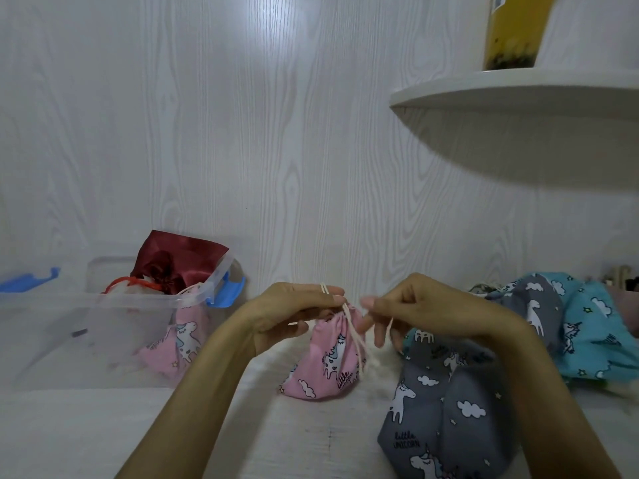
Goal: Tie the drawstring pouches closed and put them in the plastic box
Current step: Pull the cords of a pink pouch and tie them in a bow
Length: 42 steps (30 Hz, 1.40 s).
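A pink unicorn-print pouch [328,368] stands on the white table in the middle, its mouth gathered. Its cream drawstring [356,340] runs over my left hand [294,305], which pinches the cord just above the pouch mouth. My right hand [411,305] holds the other cord end to the right of the mouth, fingers curled. The clear plastic box [69,326] with blue latches sits at the left, holding a dark red satin pouch [176,261], a white pouch with a red cord [135,285] and another pink pouch [179,344].
A grey unicorn pouch [446,406] lies at the lower right under my right forearm. A teal unicorn pouch [594,326] lies behind it. A white rounded shelf [518,98] juts out at the upper right with a yellow container [515,32] on it. A white wood-grain wall stands behind.
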Motion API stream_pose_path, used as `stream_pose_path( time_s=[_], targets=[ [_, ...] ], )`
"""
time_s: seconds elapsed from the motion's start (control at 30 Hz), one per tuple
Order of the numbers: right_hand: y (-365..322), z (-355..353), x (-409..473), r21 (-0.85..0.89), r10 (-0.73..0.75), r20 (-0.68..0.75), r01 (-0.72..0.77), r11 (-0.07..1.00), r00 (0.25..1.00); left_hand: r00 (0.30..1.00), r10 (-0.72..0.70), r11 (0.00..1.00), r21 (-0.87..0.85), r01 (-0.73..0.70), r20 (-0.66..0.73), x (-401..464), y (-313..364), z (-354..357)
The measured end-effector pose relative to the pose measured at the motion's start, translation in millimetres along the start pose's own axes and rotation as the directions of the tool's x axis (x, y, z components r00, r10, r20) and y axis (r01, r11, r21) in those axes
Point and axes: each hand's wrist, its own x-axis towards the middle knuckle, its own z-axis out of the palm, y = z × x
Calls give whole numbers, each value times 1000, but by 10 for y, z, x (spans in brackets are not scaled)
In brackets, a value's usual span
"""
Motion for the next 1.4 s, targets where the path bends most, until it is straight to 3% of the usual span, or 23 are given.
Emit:
stream_pose_path(
  time_s=[0.1, 0.2, 0.37, 0.57, 0.73, 0.83, 1.0, 1.23, 1.4],
  targets=[
    [82, 27, 116, -64, 1, -169, -12, 998, 986, 999, 34, 999, 21, -34, 2, -15, 17, 18],
    [137, 151, 222, -96, -37, -110, 27, 995, 993, 996, 92, 992, 83, -92, -2, -48, 39, 50],
    [199, 200, 287, -16, -13, -208, 10, 1000, 978, 974, 201, 961, 214, -175, -107, -50, 65, 38],
    [178, 210, 291, -18, -31, -145, 28, 999, 989, 917, 347, 906, 325, -272, -198, -28, 38, -33],
    [165, 221, 286, -70, -39, -153, 29, 997, 987, 832, 522, 755, 556, -348, -189, 36, -56, 30],
    [173, 200, 261, -31, -13, -152, 8, 999, 988, 785, 599, 681, 616, -397, -156, 59, -109, 56],
    [201, 205, 293, 149, 106, -204, -76, 986, 973, 717, 672, 638, 637, -433, -185, 62, -125, 93],
    [260, 194, 280, 423, 162, -126, -95, 901, 979, 705, 679, 648, 619, -444, -206, 72, -134, 95],
    [264, 175, 251, 403, 196, -149, -121, 907, 969, 728, 666, 647, 609, -458, -160, 80, -122, 82]
  ],
)
